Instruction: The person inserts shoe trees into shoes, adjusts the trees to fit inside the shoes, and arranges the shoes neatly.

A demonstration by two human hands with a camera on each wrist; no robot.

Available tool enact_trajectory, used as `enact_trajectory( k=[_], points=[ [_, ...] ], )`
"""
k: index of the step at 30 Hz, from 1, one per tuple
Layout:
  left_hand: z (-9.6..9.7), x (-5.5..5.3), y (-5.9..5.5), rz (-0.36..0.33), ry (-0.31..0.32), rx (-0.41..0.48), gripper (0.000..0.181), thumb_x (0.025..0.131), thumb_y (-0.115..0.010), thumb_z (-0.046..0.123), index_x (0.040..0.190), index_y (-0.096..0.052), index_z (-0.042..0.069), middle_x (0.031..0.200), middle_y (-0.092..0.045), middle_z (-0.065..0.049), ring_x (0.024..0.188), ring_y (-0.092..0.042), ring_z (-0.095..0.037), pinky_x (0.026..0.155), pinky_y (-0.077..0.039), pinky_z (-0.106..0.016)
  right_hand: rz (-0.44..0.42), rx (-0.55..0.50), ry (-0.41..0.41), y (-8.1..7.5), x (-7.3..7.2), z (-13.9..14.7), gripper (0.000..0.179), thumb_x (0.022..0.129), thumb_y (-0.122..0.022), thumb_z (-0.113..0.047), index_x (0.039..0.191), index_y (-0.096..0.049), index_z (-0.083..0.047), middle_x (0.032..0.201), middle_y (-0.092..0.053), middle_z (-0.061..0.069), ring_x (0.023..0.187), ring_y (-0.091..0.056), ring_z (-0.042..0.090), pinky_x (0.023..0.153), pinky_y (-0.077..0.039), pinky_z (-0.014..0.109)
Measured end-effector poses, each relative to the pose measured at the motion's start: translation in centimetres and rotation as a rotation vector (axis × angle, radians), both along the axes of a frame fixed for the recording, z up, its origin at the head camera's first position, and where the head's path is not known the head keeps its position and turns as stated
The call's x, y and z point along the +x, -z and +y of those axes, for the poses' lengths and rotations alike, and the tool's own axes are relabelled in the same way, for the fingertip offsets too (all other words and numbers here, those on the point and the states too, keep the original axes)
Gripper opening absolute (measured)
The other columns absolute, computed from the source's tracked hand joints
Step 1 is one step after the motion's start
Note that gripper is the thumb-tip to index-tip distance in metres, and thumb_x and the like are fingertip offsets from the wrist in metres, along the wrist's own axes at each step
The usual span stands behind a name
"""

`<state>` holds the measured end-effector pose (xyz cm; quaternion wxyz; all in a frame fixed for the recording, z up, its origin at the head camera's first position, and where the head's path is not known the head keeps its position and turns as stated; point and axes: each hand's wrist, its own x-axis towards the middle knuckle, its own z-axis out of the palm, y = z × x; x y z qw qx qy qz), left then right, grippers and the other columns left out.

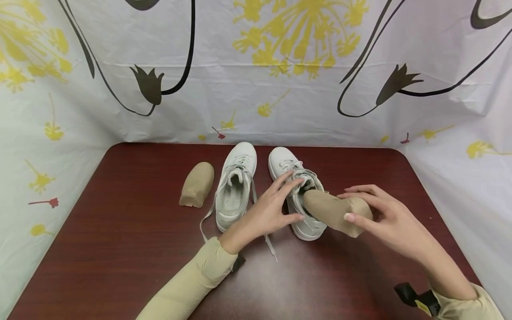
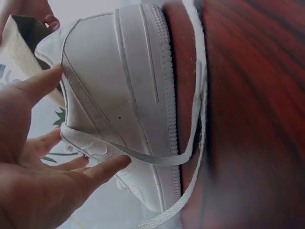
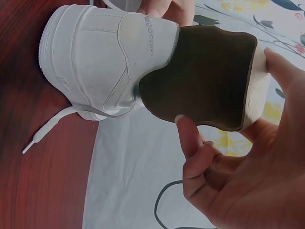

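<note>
My right hand (image 1: 394, 220) grips the wide end of a tan moulded-pulp shoe insert (image 1: 334, 211), thumb on one side and fingers on the other. The insert's rounded toe dips into the opening of the right white sneaker (image 1: 304, 229); its dark hollow underside shows in the right wrist view. Spread fingers of my left hand (image 1: 272, 209) touch this sneaker, the thumb at its collar and the fingertips by the tongue and laces. Beside it stands the left white sneaker (image 1: 232, 204), its laces loose. A second tan insert (image 1: 198, 182) lies left of the pair.
Both sneakers stand on a dark red wooden table (image 1: 120, 249), toes toward the back. A loose lace (image 1: 271, 246) trails on the tabletop between them. Behind the table hangs a white patterned cloth (image 1: 220, 89), which also runs along both sides.
</note>
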<state>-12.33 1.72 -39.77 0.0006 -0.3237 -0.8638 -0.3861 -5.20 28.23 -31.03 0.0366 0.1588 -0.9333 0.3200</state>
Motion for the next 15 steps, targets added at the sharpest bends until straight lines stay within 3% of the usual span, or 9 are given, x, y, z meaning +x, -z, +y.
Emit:
enact_trajectory(
  k=[7, 12, 15],
  points=[
    [-0.17, -0.32, 0.26, -0.007, 0.005, 0.064, 0.077, 0.083, -0.082, 0.027, 0.150, -0.043, 0.026, 0.161, -0.026, -0.003, 0.142, -0.036, -0.020, 0.107, -0.041, -0.040, -0.044, 0.061, -0.012, -0.04, -0.28, -0.17, 0.036, 0.090, -0.076, -0.031, 0.125, -0.067, -0.033, 0.126, -0.057, -0.015, 0.113, -0.052, -0.005, 0.087, -0.036, 0.010],
    [-0.12, -0.44, 0.27, 0.005, -0.006, 0.077, 0.072, 0.085, -0.081, 0.025, 0.148, -0.046, 0.026, 0.160, -0.029, -0.003, 0.142, -0.036, -0.019, 0.107, -0.041, -0.040, 0.019, 0.090, -0.012, 0.03, -0.19, -0.25, 0.052, 0.089, -0.076, -0.029, 0.137, -0.058, -0.038, 0.119, -0.057, -0.015, 0.090, -0.054, 0.002, 0.076, -0.039, 0.014],
    [-0.05, -0.52, 0.17, 0.005, -0.015, 0.080, 0.068, 0.086, -0.079, 0.024, 0.147, -0.047, 0.026, 0.159, -0.030, -0.002, 0.142, -0.037, -0.019, 0.107, -0.042, -0.040, 0.081, 0.113, -0.019, 0.08, -0.06, -0.34, 0.066, 0.089, -0.077, -0.023, 0.146, -0.048, -0.038, 0.118, -0.057, -0.014, 0.087, -0.051, 0.003, 0.076, -0.038, 0.015]
  ],
)
